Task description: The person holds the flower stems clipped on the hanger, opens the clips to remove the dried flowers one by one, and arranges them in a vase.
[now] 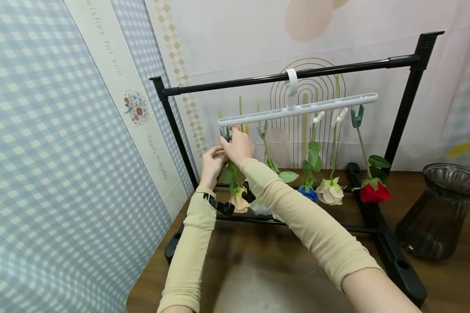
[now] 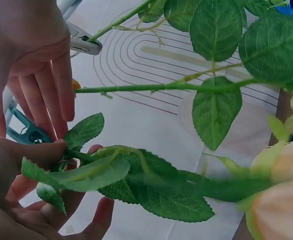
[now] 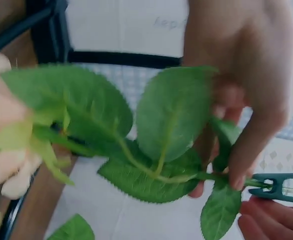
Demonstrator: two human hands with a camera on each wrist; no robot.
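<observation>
Under the left end of the white clip hanger, my left hand pinches the leafy green stem of a peach artificial rose, which hangs head down. My right hand is at the dark green clip just above, its thumb on one side and its fingers on the other. The stem's end lies in the clip's jaws. In the left wrist view the right hand's fingers reach down beside the clip, fairly straight.
The hanger hooks over a black rack's top bar. More roses hang head down from its clips: a blue rose, a cream rose and a red rose. A dark glass vase stands at the right on the wooden table.
</observation>
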